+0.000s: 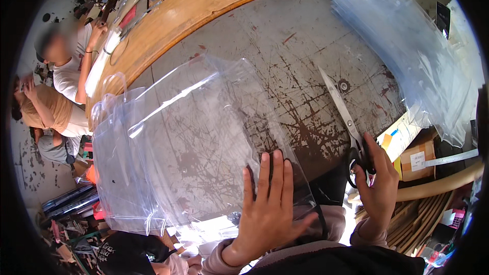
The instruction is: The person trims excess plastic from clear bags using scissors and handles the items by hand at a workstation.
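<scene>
From where I stand I can't make out any wording clearly. Right of the scissors (349, 122), a white label (417, 161) with small dark print sits on a cardboard box (429, 149); nearer them, a sheet (404, 137) carries fine print. Far to their lower left, a black shirt (133, 248) bears pale lettering, too small to read.

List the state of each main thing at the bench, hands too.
Bare left hand: open, palm down, fingers slightly spread on the plastic.
Bare right hand: closed around the scissor handles.
Silver-bladed scissors with black handles: held, blades look shut or nearly so.
Clear plastic bag with loop handles: laid out, creased.
Pile of bluish clear plastic: stacked, overhanging the table's right side.
Grey tabletop: scratched, worn.
</scene>
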The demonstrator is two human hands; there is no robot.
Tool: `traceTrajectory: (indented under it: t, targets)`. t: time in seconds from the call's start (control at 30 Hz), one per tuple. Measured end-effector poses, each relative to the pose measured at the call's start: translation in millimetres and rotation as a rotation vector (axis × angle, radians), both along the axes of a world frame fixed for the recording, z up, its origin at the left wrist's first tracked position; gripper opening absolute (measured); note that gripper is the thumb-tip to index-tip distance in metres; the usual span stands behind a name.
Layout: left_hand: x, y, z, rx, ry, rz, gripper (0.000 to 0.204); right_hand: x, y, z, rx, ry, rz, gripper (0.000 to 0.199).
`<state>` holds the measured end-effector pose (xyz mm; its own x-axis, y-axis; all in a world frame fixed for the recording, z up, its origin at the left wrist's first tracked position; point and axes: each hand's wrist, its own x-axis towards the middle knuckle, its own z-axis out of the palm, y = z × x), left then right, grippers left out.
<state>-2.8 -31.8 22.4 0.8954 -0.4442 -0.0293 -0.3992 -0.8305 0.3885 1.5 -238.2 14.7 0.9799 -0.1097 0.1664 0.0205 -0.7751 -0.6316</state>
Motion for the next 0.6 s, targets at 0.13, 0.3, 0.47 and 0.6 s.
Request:
traceTrajectory:
  t: [0.13, 0.3, 0.47, 0.6]
  targets:
    - [-8.2, -8.6, -10.4, 0.192, -0.002, 0.019, 0.089, -3.8, -2.6, -4.2, 0.062, 0.032, 0.026, 0.059]
    - [-7.5, 3.4, -20.4, -0.132, -0.076, 0.003, 0.079, -20.1, -18.9, -19.0, 0.783, 0.262, 0.157, 0.08]
    - [-13.8, 7.5, -34.0, -0.368, -0.201, 0.043, 0.072, -49.0, 4.7, -12.8, 1.321, 0.673, 0.238, 0.075]
    - [-14.5, 6.0, -34.6, -0.366, -0.245, 0.07, 0.062, -62.7, 16.7, -24.2, 1.392, 0.837, 0.369, 0.055]
